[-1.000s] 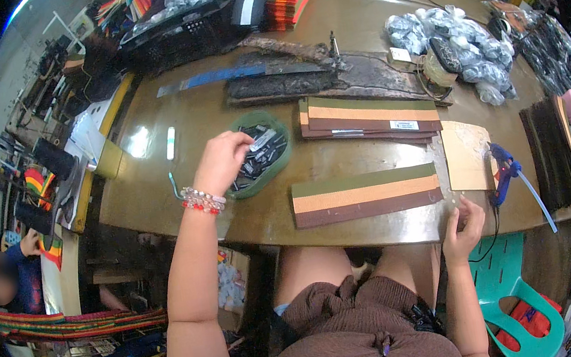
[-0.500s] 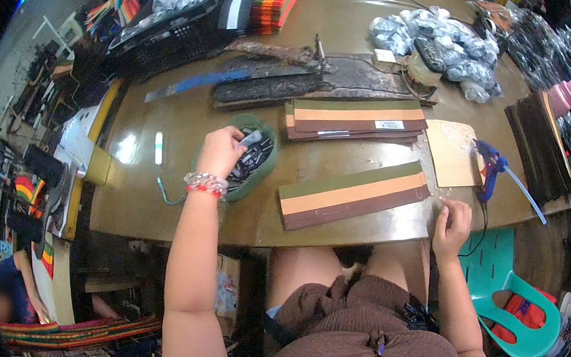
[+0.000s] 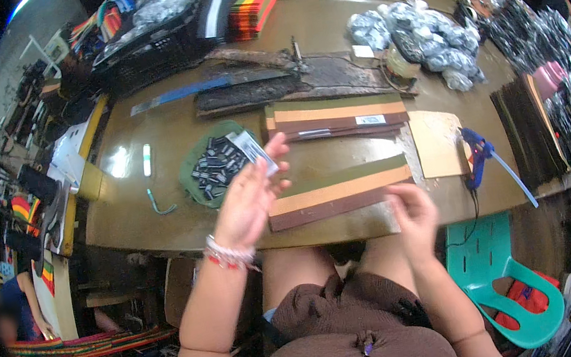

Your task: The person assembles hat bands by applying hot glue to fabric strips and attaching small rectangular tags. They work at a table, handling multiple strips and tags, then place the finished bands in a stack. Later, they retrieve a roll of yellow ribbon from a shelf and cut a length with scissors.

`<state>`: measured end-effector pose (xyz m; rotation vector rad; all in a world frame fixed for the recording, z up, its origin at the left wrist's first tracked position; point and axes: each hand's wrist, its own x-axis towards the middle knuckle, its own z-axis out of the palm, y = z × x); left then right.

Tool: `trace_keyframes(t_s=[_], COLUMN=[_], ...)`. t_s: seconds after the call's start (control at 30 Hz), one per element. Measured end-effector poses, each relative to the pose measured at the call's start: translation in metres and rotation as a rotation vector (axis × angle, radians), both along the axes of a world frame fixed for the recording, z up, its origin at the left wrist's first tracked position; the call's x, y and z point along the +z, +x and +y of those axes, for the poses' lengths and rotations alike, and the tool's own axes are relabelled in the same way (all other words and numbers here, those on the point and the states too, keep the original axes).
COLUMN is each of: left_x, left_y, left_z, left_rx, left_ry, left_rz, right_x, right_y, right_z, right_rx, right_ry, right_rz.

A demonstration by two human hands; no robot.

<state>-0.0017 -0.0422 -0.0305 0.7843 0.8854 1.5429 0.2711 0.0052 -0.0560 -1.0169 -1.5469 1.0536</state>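
Observation:
My left hand (image 3: 249, 202), a bracelet at its wrist, pinches a small whitish label (image 3: 253, 152) between thumb and fingers. It hovers by the right rim of a green bowl (image 3: 191, 184), which holds many small dark and silver labels (image 3: 214, 165). My right hand (image 3: 416, 215) is slightly blurred, fingers loosely bent and apart, with nothing seen in it. Its fingertips are near the right end of a fabric strip (image 3: 345, 186) striped green, tan and brown, lying flat. Behind it lies a stack of matching strips (image 3: 334, 111), with a pale label on the top one.
A blue glue gun (image 3: 476, 155) with a glue stick stands beside a tan board (image 3: 439, 142). Bagged items (image 3: 426, 38), dark strips (image 3: 524, 134) and a black crate (image 3: 145, 59) surround the work area. A green plastic chair (image 3: 483, 260) stands at the right below the table.
My left hand has left the bowl, moving right with the label in its fingers. My right hand has moved left toward the flat strip. The view has shifted slightly.

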Motion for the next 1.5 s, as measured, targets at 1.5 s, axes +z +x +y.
trace_keyframes(t_s=[1.5], left_x=[-0.044], left_y=[0.04], left_z=[-0.02], left_rx=[0.328], left_ry=[0.084], left_rz=[1.596], right_x=[-0.012], right_y=[-0.07], right_z=[0.018], right_rx=[0.193], right_ry=[0.331], right_rz=[-0.73])
